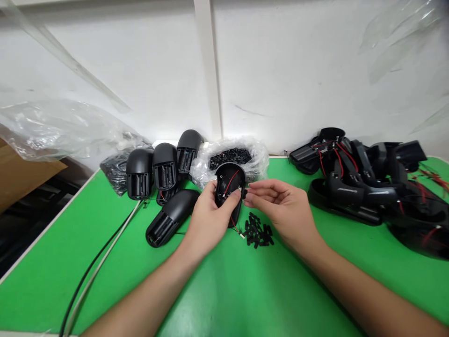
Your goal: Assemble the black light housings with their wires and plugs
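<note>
My left hand (208, 220) holds a black plastic housing shell (229, 183) upright, its hollow side facing me, with a red wire (231, 181) running inside. Thin wires (236, 230) with a small white connector hang below it. My right hand (280, 206) reaches in from the right, and its fingertips pinch a small black plastic piece (244, 193) at the shell's edge. Just below lies a loose heap of similar small black pieces (257, 231). Several domed black housings (164, 166) stand left of my left hand, and another (171, 217) lies close by.
The work surface is a green table (224, 299). A clear bag of black pieces (229, 159) sits at the back, and a heap of wired black shells (351, 187) at the right. Black and white cables (94, 271) run along the left, near a cardboard box (21, 173).
</note>
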`<control>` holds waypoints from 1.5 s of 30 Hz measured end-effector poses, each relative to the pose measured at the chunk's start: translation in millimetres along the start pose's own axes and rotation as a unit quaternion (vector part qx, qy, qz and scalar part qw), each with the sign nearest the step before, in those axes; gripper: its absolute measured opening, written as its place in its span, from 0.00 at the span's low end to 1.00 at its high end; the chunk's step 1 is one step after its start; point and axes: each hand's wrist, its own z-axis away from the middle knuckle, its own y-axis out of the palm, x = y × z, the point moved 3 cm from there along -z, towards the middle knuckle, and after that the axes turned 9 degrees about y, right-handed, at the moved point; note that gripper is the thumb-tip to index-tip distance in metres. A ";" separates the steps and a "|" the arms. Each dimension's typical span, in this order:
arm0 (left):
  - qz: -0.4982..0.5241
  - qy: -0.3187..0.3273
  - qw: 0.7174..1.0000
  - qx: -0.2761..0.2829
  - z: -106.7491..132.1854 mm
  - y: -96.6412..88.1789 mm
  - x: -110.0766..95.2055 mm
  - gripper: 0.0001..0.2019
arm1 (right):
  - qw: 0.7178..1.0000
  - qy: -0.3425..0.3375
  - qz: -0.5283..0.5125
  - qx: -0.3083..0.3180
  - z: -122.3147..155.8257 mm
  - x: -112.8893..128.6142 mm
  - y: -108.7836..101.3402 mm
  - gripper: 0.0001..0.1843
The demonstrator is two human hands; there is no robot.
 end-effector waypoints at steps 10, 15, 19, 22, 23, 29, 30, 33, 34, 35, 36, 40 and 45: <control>0.020 0.000 1.000 0.009 -0.2 3.1 0.3 0.24 | 0.999 -0.030 0.032 0.007 -0.4 -1.2 -1.2 0.14; 0.009 -0.005 1.000 0.010 0.8 3.2 -0.9 0.24 | 0.999 -0.028 0.016 0.006 0.5 -1.3 -1.3 0.15; -0.010 0.005 1.000 0.013 2.5 2.6 -3.6 0.24 | 0.999 -0.035 0.031 -0.001 1.4 -2.1 -2.2 0.14; -0.011 0.004 1.000 0.014 3.2 2.8 -4.1 0.24 | 0.998 -0.035 0.044 0.001 1.1 -2.3 -2.5 0.14; -0.003 -0.002 1.000 0.015 3.3 2.9 -3.8 0.24 | 0.998 -0.032 0.046 0.005 0.8 -2.2 -2.5 0.15; 0.136 -0.080 0.987 0.042 3.1 4.3 -7.1 0.19 | 0.997 -0.016 0.019 0.077 -2.9 -2.9 -2.7 0.22; 0.172 -0.101 0.979 0.049 3.5 4.6 -8.5 0.18 | 0.996 -0.024 0.023 0.084 -3.3 -2.8 -2.9 0.25; 0.242 -0.158 0.955 0.070 6.2 4.9 -12.4 0.15 | 0.991 -0.059 0.054 0.103 -3.2 -2.8 -2.4 0.34; 0.246 -0.165 0.951 0.083 7.4 4.9 -13.3 0.15 | 0.988 -0.067 0.063 0.121 -2.5 -3.0 -1.4 0.36; 0.245 -0.169 0.950 0.098 8.9 4.7 -13.9 0.15 | 0.985 -0.072 0.069 0.143 -1.6 -3.3 0.0 0.37; 0.242 -0.172 0.948 0.113 10.4 4.5 -14.3 0.15 | 0.981 -0.072 0.071 0.169 -0.5 -3.8 1.3 0.38; 0.245 -0.158 0.942 0.168 15.3 3.6 -17.1 0.14 | 0.971 -0.041 0.052 0.231 1.9 -5.2 3.7 0.37; 0.167 -0.111 0.954 0.224 16.2 4.4 -22.5 0.19 | 0.969 -0.025 0.022 0.245 1.3 -5.0 2.8 0.35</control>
